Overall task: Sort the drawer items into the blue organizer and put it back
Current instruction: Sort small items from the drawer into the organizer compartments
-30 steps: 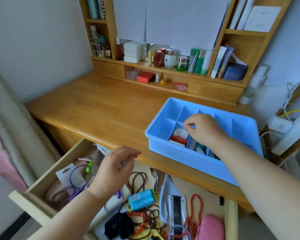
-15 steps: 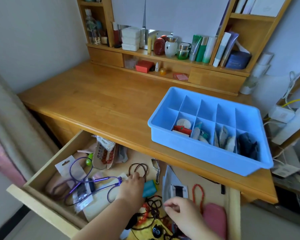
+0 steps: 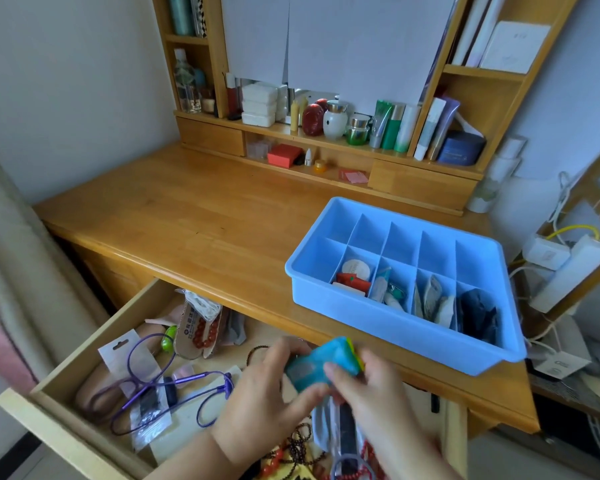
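Two hands meet over one open drawer [image 3: 84, 386]: the left hand [image 3: 267, 393] and right hand [image 3: 371, 393] each close their grip on one teal spool [image 3: 317, 363] held between them. Beyond, one blue organizer [image 3: 378, 317] sits on the worktop [image 3: 187, 220], four near compartments filled.

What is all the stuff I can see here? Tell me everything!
Organizer: one, blue, on the desk's right side; four near compartments hold small items.
Desk: one, wooden.
Drawer: one, wooden, pulled open below the desk.
Purple cord: one, looped in the drawer's left part.
Red bead bracelet: one, on a card, at the drawer's back.
Red box: one, on the low shelf.
Green tubes: several, on the shelf.
Teal spool: one, held above the drawer.
Left hand: grips the spool.
Right hand: grips the spool.
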A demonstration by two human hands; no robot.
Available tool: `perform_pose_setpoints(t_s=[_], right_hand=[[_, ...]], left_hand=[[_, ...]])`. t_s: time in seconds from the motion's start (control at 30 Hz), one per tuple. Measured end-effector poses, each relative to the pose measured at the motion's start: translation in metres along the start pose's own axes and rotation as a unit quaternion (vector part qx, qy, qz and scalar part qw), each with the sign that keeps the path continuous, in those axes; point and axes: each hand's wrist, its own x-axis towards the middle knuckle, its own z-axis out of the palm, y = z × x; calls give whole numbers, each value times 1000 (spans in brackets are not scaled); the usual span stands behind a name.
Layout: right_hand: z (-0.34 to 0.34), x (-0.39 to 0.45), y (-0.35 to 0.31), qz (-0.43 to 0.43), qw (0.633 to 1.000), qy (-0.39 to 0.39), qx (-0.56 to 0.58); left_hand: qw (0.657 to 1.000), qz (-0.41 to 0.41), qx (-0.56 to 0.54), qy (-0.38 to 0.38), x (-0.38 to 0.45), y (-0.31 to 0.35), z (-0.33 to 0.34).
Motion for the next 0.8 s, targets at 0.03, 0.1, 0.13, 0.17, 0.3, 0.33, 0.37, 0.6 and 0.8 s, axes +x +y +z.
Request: perform_pose_setpoints(t_s=[0.03,0.1,0.13,0.17,0.3,0.33,0.37,0.6,0.8], right_hand=[[-14,6,-18,-42,999,3,-14],[-49,28,-52,-103,993,39,-36],[-67,44,-67,-114,990,68,-56],[-83,62,-80,-117,985,96,-85],[-108,124,-104,-82,965,123,-215],[-106,135,-104,-69,959,113,-249],[-102,145,-105,-53,955,101,-275],[-71,171,-94,70,940,-26,-332],[-60,161,-70,-87,836,80,-535]], left_hand=[[999,28,-5,35,10,4,-4],[994,74,23,81,38,13,-12],[991,95,51,84,54,17,-15],[988,113,81,74,71,21,-16],[968,102,219,-60,124,26,-3],[957,88,259,-94,131,23,1],[947,82,289,-114,136,20,5],[973,142,181,18,129,6,7],[964,135,224,-40,127,9,5]])
